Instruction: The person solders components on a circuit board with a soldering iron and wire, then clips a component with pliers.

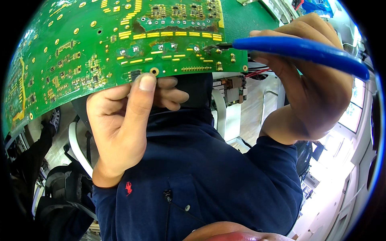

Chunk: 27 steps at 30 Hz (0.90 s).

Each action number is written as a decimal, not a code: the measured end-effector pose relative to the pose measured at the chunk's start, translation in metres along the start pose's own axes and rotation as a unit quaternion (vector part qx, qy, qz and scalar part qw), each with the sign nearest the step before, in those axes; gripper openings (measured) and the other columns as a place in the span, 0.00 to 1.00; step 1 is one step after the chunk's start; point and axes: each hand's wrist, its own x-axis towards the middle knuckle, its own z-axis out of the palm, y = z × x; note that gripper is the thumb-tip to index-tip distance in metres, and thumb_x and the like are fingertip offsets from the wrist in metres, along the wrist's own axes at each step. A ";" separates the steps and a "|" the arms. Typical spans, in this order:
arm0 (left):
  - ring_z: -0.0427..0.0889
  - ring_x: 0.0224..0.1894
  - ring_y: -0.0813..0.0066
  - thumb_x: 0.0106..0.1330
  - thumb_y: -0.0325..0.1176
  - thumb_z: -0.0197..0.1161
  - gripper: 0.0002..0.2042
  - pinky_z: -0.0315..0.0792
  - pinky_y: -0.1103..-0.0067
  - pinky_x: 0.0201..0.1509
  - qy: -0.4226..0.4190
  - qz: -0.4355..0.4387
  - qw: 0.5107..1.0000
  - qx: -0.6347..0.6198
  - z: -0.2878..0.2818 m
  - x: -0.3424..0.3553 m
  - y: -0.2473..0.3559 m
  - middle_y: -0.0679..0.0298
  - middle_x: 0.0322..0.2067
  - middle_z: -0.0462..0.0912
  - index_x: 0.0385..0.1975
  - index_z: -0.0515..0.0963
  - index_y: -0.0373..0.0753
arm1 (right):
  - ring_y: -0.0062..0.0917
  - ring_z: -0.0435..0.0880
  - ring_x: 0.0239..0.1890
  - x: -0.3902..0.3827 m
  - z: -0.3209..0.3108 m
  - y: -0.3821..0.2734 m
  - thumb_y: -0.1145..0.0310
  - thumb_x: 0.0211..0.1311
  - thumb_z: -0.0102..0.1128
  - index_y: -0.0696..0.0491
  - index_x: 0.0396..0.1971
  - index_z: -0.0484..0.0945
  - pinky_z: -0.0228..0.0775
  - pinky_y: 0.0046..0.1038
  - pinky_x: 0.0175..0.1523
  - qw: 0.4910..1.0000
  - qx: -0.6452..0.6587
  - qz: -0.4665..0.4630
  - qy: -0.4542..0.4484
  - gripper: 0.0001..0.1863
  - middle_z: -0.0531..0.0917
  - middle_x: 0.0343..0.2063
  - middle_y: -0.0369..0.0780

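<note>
A large green circuit board (86,44) fills the upper left, dotted with gold pads and small parts, with brownish residue around some of them. My left hand (124,124) grips its near edge, the thumb pressed on top beside a ringed hole and the fingers curled beneath. At the board's right end, my right hand (317,80) is closed around blue-handled cutters (297,49). Their dark tip reaches the board near a row of gold pads; whether the jaws are open is too small to tell. Part of the right-hand fingers is hidden behind the handle.
Beyond the board lies a green surface (251,19). Red wires (261,72) and another assembly of electronic parts (233,90) sit below the board's right end. A blue plastic bag (317,6) lies at the far right. A pale chair arm (76,146) curves at my left.
</note>
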 end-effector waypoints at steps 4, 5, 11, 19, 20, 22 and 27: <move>0.80 0.25 0.68 0.69 0.34 0.51 0.16 0.74 0.77 0.35 0.003 0.000 1.000 -0.011 0.001 0.000 0.000 0.47 0.25 0.82 0.33 0.76 0.22 | 0.28 0.79 0.30 0.003 -0.001 0.003 0.78 0.40 0.68 0.60 0.32 0.83 0.68 0.24 0.33 1.000 -0.008 -0.021 0.010 0.13 0.82 0.26 0.43; 0.80 0.25 0.68 0.69 0.34 0.51 0.16 0.74 0.77 0.35 0.003 -0.001 1.000 -0.012 0.001 0.000 0.000 0.47 0.25 0.82 0.33 0.76 0.22 | 0.27 0.79 0.29 0.007 -0.004 0.002 0.78 0.39 0.69 0.60 0.32 0.83 0.67 0.24 0.33 1.000 -0.011 -0.020 -0.002 0.14 0.82 0.27 0.42; 0.80 0.25 0.69 0.69 0.34 0.51 0.16 0.75 0.77 0.34 0.004 -0.001 1.000 -0.020 0.001 -0.001 -0.001 0.48 0.25 0.82 0.34 0.76 0.23 | 0.27 0.78 0.28 0.009 -0.003 -0.006 0.76 0.37 0.69 0.60 0.30 0.83 0.65 0.24 0.32 1.000 -0.009 0.017 -0.008 0.14 0.82 0.25 0.42; 0.80 0.24 0.69 0.69 0.34 0.51 0.16 0.75 0.78 0.33 -0.002 -0.001 1.000 -0.016 -0.001 0.000 -0.002 0.49 0.25 0.82 0.34 0.76 0.23 | 0.27 0.80 0.28 0.005 0.008 -0.031 0.75 0.36 0.72 0.61 0.25 0.82 0.69 0.24 0.35 0.987 -0.081 0.120 0.064 0.12 0.82 0.24 0.42; 0.80 0.24 0.69 0.69 0.34 0.51 0.16 0.75 0.78 0.33 -0.002 0.000 1.000 -0.016 -0.001 0.000 -0.002 0.49 0.25 0.82 0.34 0.76 0.23 | 0.28 0.81 0.28 0.005 0.011 -0.040 0.75 0.37 0.72 0.61 0.25 0.82 0.70 0.24 0.36 0.979 -0.095 0.166 0.076 0.11 0.82 0.24 0.43; 0.80 0.24 0.69 0.69 0.34 0.50 0.16 0.75 0.78 0.32 -0.004 0.000 1.000 -0.018 0.000 0.000 -0.002 0.49 0.24 0.82 0.34 0.76 0.23 | 0.28 0.82 0.28 0.006 0.019 -0.048 0.74 0.38 0.72 0.61 0.25 0.82 0.71 0.24 0.35 0.966 -0.106 0.209 0.106 0.11 0.83 0.25 0.43; 0.79 0.23 0.69 0.69 0.34 0.50 0.16 0.74 0.78 0.32 -0.013 0.006 1.000 -0.019 0.000 0.000 -0.002 0.49 0.24 0.82 0.34 0.76 0.23 | 0.26 0.82 0.27 -0.003 0.022 -0.042 0.73 0.40 0.72 0.60 0.25 0.83 0.70 0.22 0.34 0.974 -0.084 0.166 0.127 0.10 0.83 0.23 0.41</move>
